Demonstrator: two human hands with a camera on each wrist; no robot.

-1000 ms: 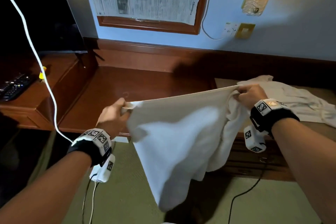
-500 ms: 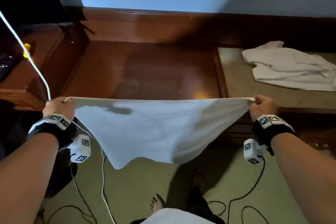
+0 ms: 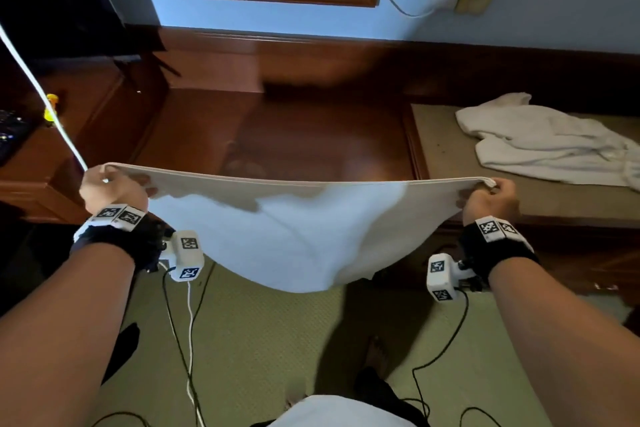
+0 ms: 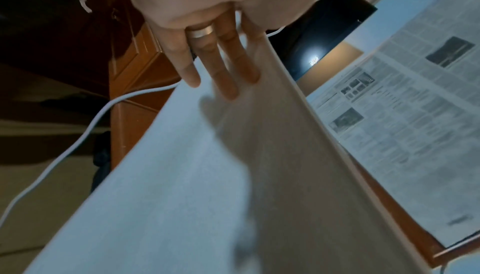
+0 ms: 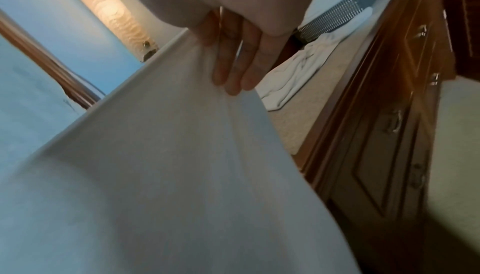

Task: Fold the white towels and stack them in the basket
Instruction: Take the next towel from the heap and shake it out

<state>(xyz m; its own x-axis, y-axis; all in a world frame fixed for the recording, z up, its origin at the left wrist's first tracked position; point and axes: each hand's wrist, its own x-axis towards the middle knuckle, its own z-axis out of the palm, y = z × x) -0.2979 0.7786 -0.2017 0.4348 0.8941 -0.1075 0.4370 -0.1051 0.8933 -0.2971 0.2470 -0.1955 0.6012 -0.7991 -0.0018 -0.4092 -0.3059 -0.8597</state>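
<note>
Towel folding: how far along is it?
Nothing shows as finished: no folded towel is visible. In hand: the left hand and right hand hold one white towel stretched by its top corners, unfolded. Left: a crumpled towel waits on the bench.

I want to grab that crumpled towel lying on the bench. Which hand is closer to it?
Right. The right hand is just in front of the crumpled towel; the left hand is far across, holding the stretched towel's other corner.

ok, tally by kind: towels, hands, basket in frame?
Towels: 2, held towel and crumpled towel
Hands: 2, left hand and right hand, each gripping a corner
Basket: 1, mesh basket
Total: 5
</note>
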